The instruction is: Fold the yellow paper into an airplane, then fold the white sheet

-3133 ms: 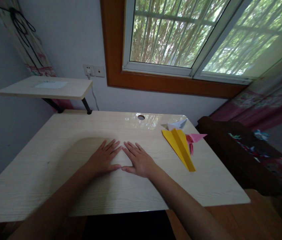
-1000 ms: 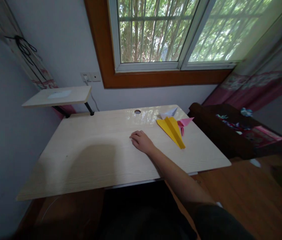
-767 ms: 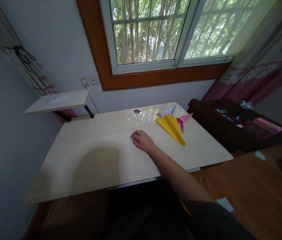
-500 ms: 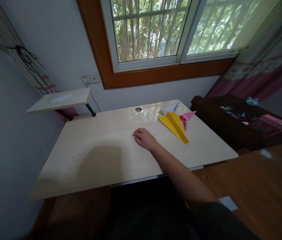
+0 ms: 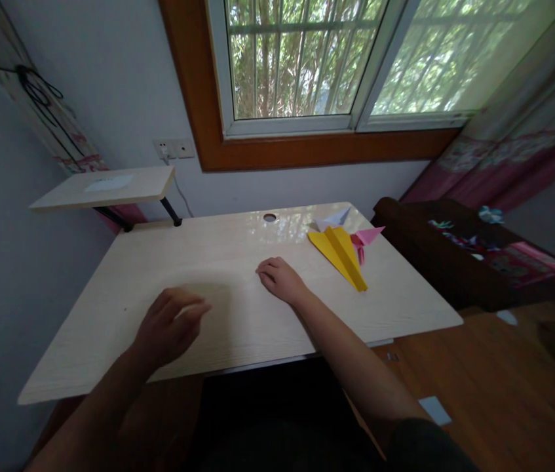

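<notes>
Right hand (image 5: 281, 280) rests loosely curled and empty on the pale wooden tabletop (image 5: 169, 275) near the yellow folded paper plane (image 5: 340, 254), while the left hand (image 5: 169, 331) hovers, fingers relaxed open, holding nothing.

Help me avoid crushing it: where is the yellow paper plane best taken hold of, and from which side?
Probably pinch the raised centre fold of the yellow paper plane near its middle, coming from above with the right hand, which rests on the desk just to its left. The plane lies flat, its wings thin and spread. The pink paper piece touches its far right edge, so that side is crowded.
</notes>
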The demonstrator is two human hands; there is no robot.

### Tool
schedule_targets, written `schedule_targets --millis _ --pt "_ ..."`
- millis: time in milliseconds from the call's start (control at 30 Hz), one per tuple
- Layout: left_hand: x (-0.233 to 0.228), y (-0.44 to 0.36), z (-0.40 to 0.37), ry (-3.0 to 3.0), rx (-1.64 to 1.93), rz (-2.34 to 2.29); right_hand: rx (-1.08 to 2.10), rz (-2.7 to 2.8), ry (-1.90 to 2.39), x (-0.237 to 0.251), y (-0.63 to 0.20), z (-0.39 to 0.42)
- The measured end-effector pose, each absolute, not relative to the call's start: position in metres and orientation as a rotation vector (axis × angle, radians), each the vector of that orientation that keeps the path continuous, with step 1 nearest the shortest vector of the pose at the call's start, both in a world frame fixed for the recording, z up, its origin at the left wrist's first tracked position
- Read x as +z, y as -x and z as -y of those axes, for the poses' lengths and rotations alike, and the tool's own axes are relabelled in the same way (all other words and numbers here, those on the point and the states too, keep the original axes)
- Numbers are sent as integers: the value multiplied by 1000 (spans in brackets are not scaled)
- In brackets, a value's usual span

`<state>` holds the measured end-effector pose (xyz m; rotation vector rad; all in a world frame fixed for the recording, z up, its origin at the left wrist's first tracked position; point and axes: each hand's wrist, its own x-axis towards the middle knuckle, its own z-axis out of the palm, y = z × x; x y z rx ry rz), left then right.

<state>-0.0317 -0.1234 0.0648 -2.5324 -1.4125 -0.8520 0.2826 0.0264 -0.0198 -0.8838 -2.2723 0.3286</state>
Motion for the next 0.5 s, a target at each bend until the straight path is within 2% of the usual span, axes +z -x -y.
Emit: schedule_targets --millis 133,267,400,500 --pt "16 23 49 2522 -858 1525 323 2169 992 -7 -302 -17" --pt "-26 26 -7 2424 -791 1745 70 2055 1293 15 -355 -11" --pt "-39 24 -35 2351 -801 1796 -329 1878 1772 34 -419 -7" --pt "-40 20 -44 2356 -811 1787 -373 1814 2078 37 -450 -5"
